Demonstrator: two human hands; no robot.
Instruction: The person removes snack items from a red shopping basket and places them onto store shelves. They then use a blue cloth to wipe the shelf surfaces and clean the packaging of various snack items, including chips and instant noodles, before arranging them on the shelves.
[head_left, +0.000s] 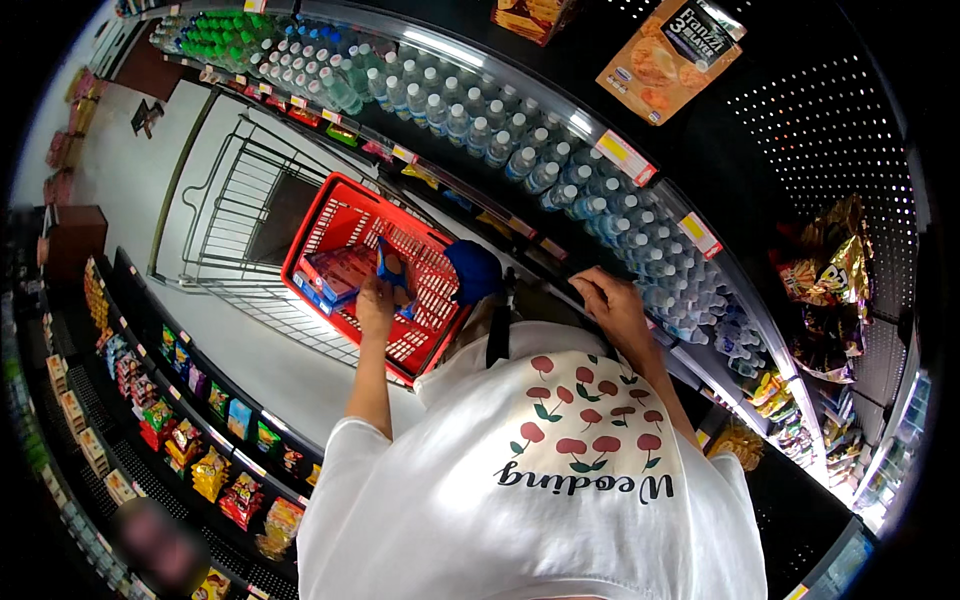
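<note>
Inside the red plastic shopping basket (442, 244), my left hand (375, 304) holds a blue snack packet (393, 266) by its lower left side. Red and blue boxes (341, 271) lie beside that hand in the basket. The basket rests at the near end of a wire shopping cart (240, 202). A blue rounded item (474, 271), seemingly fabric, is against the basket's right rim. My right hand (611, 296) is near the edge of the bottled-water shelf, fingers loosely bent, with nothing visible in it.
Rows of water bottles (499, 142) fill the shelf ahead and to the right. Above them stands a cracker box (667, 64). Snack bags (210, 472) line shelves at the left, across the aisle floor (142, 210). A blurred patch covers the lower left.
</note>
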